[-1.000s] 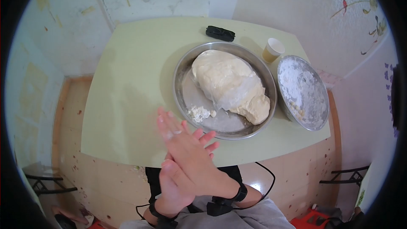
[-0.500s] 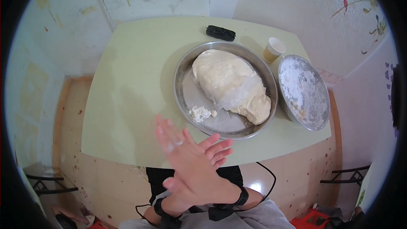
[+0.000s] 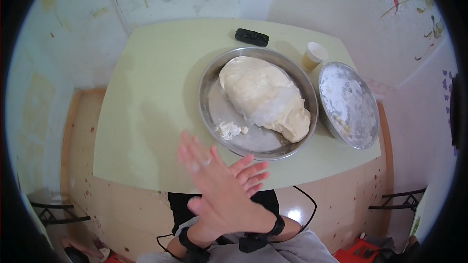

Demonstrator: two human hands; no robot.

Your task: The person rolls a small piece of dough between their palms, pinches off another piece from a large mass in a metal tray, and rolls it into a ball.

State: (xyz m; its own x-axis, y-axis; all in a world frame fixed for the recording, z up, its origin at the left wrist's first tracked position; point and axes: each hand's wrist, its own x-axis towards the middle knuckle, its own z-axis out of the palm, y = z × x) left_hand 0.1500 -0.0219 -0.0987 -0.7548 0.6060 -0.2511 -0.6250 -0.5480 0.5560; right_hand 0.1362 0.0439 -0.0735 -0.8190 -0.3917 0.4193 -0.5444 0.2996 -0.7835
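The table was spread out beyond the grip. Just ahead of the hands, the pan was set, with the dough laid in it, partly wrapped in film. Farther right was placed the floury bowl. The right hand was pressed against the left hand, palms crossed, fingers extended. Farthest off were left the black case and cup.

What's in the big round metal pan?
The pan holds a large dough mass, partly wrapped in plastic film, and some white powder. The dough hides the pan floor beneath it, so I can't tell what's there.
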